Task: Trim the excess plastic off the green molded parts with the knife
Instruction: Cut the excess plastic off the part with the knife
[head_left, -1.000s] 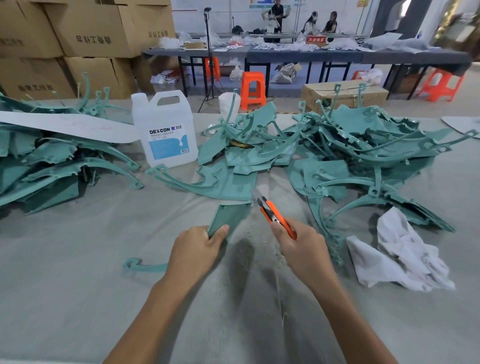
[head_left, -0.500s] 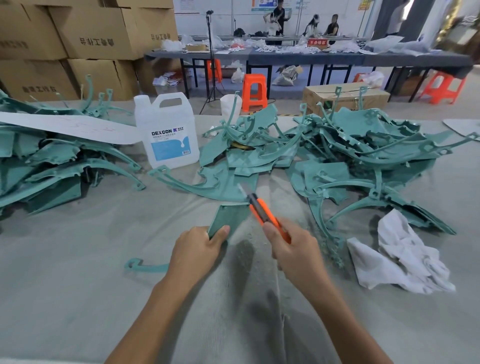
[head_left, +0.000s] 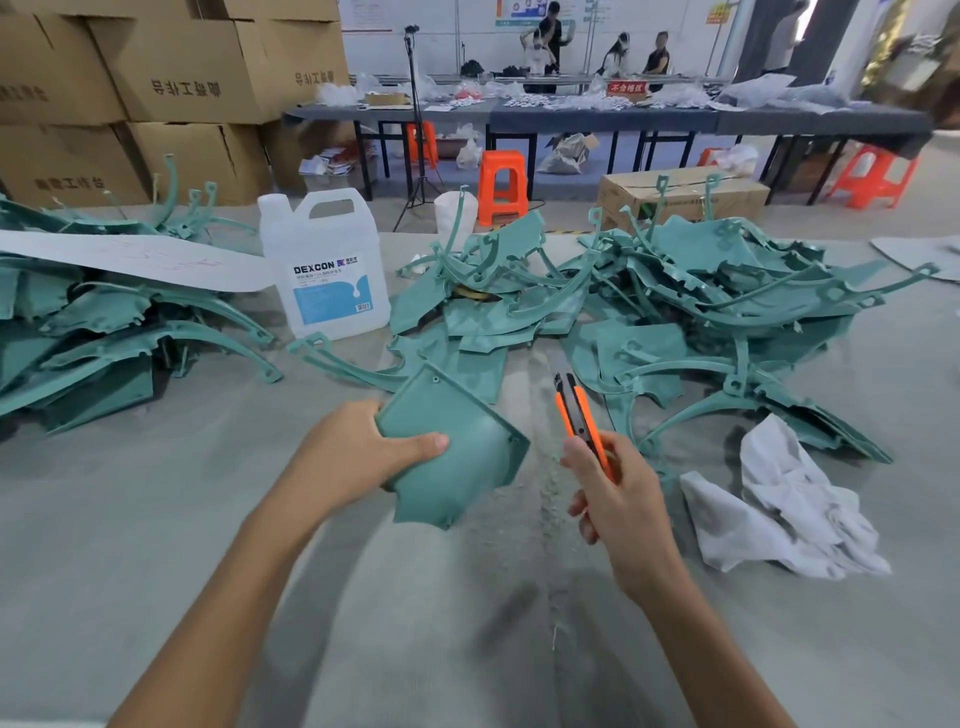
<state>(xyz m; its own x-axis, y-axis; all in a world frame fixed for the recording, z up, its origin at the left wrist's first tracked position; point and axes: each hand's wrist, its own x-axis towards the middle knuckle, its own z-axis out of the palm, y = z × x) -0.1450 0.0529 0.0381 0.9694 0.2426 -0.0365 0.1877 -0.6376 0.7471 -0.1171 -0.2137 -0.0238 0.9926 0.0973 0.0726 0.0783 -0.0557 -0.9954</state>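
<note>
Far left: stacked cardboard boxes (head_left: 156, 78) behind the grey table (head_left: 130, 545).
Left edge of table: left heap (head_left: 104, 338) of green molded parts, curved arms and flat panels tangled together. A long white paper strip (head_left: 130, 257) lies across its top.
Just right of it: white plastic jug (head_left: 327, 270), upright, blue label reading DEXCON.

Centre, near the body: left hand (head_left: 353, 457) grips a single green part (head_left: 457, 452), a flat panel with a raised rim. Thumb is pressed across the upper face and the fingers are wrapped under the left edge. Panel is tilted, face toward the camera. Cannot tell whether its lower corner touches the table.

Right of the panel, apart from it: orange and black knife (head_left: 576, 415), tip pointing up and away, blade out. Right hand (head_left: 623, 499) is closed around the handle's lower end, fingers curled tight.

Beyond both hands and spreading right: right heap (head_left: 727, 296), a larger sprawl of the same green parts.
Near right: crumpled white rag (head_left: 789, 514) on the table, beside the heap's near edge.
</note>
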